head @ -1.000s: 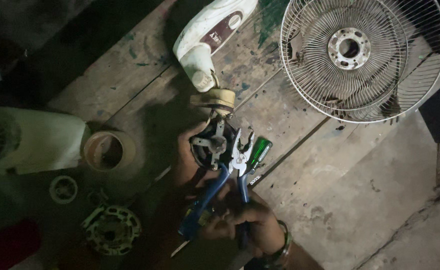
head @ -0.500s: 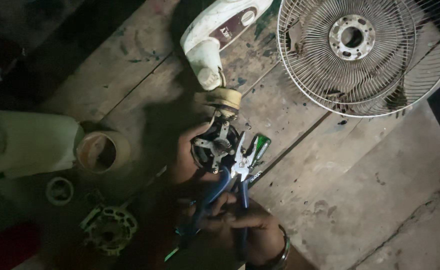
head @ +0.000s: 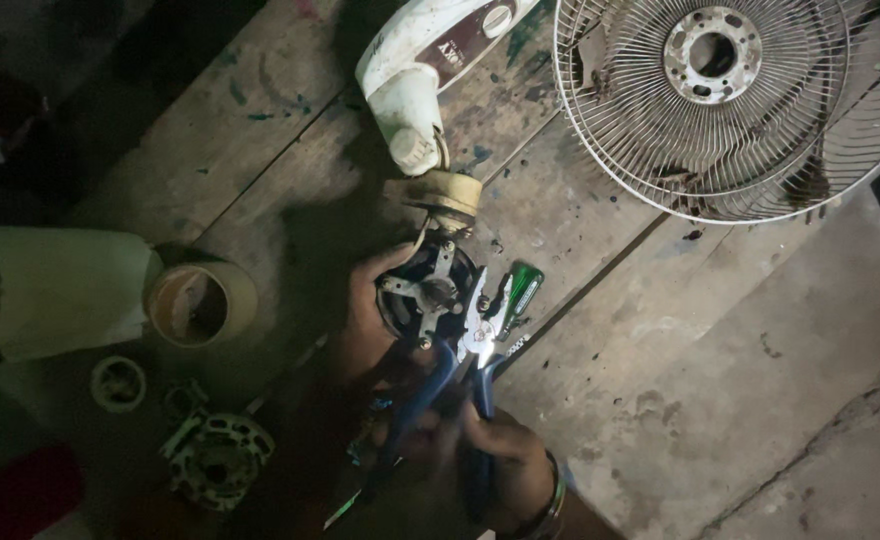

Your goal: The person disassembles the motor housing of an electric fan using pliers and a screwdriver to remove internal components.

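Over planks, hands (head: 480, 465) clamp pliers (head: 460, 375) against motor (head: 425, 290).

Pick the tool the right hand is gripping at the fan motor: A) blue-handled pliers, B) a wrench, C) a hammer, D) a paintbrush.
A: the right hand grips blue-handled pliers, whose metal head sits against the fan motor that the left hand steadies.

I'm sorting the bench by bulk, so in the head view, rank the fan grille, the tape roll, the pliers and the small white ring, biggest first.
1. Fan grille, though cut off by the frame.
2. Pliers, held in the right hand.
3. Tape roll, close to the pliers in spread, so unsure.
4. Small white ring.
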